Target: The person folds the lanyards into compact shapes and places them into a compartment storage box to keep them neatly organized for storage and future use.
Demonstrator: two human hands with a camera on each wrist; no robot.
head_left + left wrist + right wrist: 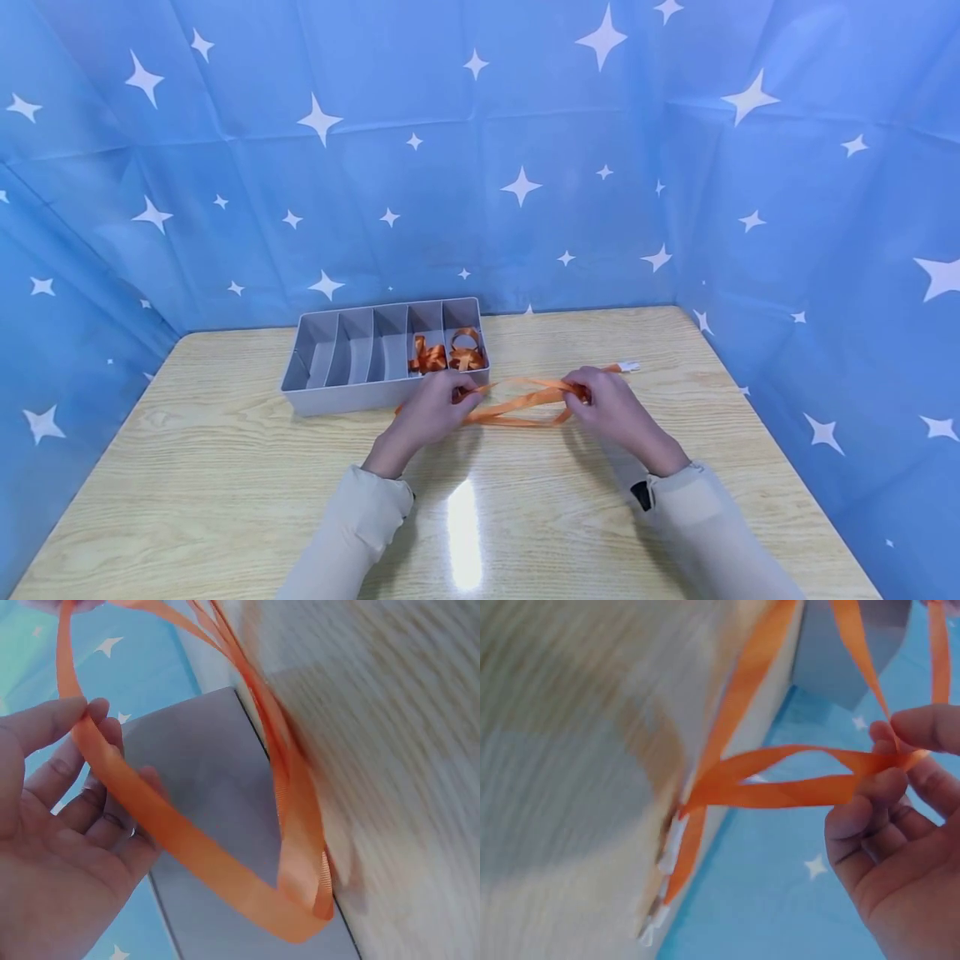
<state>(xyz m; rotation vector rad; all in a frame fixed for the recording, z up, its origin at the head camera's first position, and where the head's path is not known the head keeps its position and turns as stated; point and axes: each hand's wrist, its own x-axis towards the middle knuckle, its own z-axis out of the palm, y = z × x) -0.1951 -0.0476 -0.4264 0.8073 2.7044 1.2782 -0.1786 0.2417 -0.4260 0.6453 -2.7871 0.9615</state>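
Note:
A long orange ribbon (517, 405) stretches between the two hands over the table. My left hand (435, 408) is in front of the box and pinches one strand between thumb and index finger. The left wrist view shows the ribbon (195, 847) hanging below that pinch in a wide loop. My right hand (611, 408) pinches gathered strands between thumb and fingers. In the right wrist view the strands (780, 796) run from those fingertips to a joined point, near white end pieces (671, 851). These whitish ends (628, 367) lie beyond the right hand on the table.
A grey box (352, 400) with several compartments stands at the back of the wooden table (225, 467). Its two rightmost compartments hold orange ribbon bundles (427, 357). A blue curtain (420, 183) with white stars hangs behind and at both sides.

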